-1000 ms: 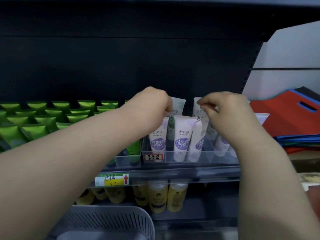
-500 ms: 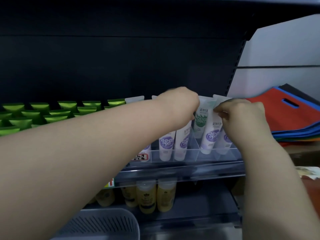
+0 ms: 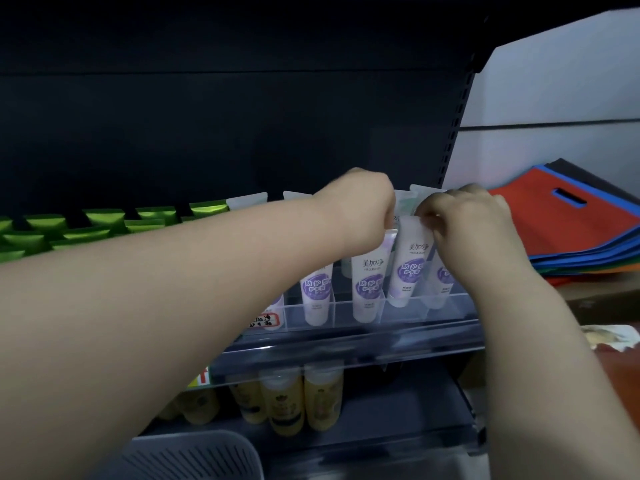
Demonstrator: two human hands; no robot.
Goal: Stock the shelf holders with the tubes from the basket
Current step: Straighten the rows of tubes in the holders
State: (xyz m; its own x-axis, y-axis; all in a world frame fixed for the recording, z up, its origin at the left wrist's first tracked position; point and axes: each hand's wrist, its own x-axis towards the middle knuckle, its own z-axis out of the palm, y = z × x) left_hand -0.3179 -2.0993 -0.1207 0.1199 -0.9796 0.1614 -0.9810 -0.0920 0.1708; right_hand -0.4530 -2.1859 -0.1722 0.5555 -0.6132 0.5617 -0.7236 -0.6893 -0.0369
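Several tubes (image 3: 316, 292) are seated in the holder (image 3: 343, 315). Two more are pinched by left hand (image 3: 360, 211) and right hand (image 3: 464, 225). The basket (image 3: 194, 448) contents are hidden.

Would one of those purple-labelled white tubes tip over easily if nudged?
Probably: the white tube stands leaning on its narrow cap, propped by the clear holder. Likely light, since the right hand pinches its top edge only.

The bottom edge cuts off the grey basket (image 3: 194, 455).
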